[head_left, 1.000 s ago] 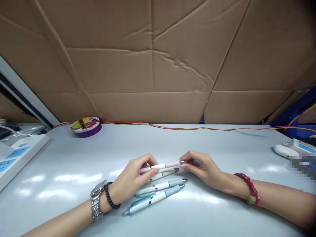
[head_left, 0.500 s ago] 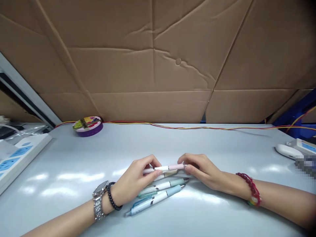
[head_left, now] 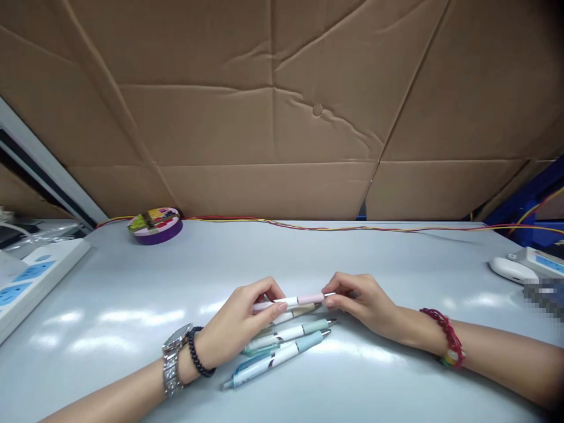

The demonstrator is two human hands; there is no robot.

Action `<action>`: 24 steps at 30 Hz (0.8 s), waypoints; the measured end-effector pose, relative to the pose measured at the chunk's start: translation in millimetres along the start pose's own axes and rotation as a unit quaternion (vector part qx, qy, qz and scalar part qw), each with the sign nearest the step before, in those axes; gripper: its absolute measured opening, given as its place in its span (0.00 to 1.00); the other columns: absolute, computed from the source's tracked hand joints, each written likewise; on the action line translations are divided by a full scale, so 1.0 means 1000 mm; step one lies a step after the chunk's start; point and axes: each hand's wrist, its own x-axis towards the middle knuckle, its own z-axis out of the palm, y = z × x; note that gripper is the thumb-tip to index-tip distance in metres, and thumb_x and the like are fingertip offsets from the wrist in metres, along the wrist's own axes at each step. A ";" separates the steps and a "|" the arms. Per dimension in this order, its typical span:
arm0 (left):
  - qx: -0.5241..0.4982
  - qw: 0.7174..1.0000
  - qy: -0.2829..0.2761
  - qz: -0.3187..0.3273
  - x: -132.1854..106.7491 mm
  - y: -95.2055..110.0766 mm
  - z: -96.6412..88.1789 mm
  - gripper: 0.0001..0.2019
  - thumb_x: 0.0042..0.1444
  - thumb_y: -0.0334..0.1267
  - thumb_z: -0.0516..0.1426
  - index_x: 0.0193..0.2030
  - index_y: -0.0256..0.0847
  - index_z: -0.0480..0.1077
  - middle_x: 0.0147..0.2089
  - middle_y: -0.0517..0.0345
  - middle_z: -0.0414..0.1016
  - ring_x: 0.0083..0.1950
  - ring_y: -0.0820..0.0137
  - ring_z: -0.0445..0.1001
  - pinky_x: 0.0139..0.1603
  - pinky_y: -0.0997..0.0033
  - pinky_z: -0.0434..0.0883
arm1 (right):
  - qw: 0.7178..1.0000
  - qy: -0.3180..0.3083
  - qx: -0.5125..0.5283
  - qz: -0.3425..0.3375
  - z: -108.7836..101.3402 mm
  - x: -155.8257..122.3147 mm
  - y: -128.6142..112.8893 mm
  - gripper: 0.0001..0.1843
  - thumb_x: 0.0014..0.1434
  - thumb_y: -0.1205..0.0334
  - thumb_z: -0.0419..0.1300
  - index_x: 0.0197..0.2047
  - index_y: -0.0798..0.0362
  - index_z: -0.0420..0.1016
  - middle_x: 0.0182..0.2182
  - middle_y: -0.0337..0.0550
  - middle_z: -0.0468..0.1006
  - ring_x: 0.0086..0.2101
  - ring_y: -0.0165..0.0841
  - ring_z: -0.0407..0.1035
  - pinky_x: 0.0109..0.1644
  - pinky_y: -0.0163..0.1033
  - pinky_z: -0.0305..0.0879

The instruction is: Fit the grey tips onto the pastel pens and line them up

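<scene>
Left hand [head_left: 240,323] and right hand [head_left: 363,299] fingers pinch opposite ends of pink-and-white plastic pen [head_left: 299,300]. Risk: slip drops it onto three pens [head_left: 282,341] below, scattering them.

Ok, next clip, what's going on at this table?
A person holds a pink-and-white pen by both ends just above the white table: the left hand pinches the clicker end, the right hand has the tip end. Right below it lie three more pens side by side: a beige pen, a green pen and a blue pen. A round purple tin sits at the back left.
</scene>
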 end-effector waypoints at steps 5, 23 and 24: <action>0.001 1.000 -0.010 0.002 -0.002 0.003 0.001 0.13 0.60 0.47 0.49 0.36 0.39 0.66 0.31 0.61 0.67 0.30 0.73 0.62 0.29 0.75 0.58 | 0.996 -0.045 -0.045 -0.056 0.000 0.001 0.000 0.24 0.64 0.54 0.44 0.18 0.54 0.59 0.15 0.35 0.61 0.19 0.24 0.54 0.25 0.32 0.53; -0.050 0.999 0.002 0.003 0.002 -0.003 -0.001 0.13 0.59 0.48 0.51 0.36 0.39 0.66 0.32 0.60 0.67 0.32 0.73 0.62 0.31 0.75 0.58 | 0.999 -0.006 -0.029 0.010 0.000 0.002 -0.006 0.14 0.65 0.55 0.45 0.31 0.52 0.61 0.24 0.36 0.68 0.24 0.26 0.59 0.27 0.32 0.56; -0.042 0.999 0.003 0.001 0.002 -0.003 0.000 0.13 0.59 0.48 0.51 0.36 0.39 0.66 0.32 0.61 0.67 0.32 0.72 0.61 0.31 0.75 0.58 | 0.999 -0.012 -0.043 -0.001 0.000 0.003 -0.006 0.16 0.65 0.55 0.43 0.29 0.53 0.60 0.23 0.36 0.66 0.23 0.26 0.57 0.27 0.32 0.56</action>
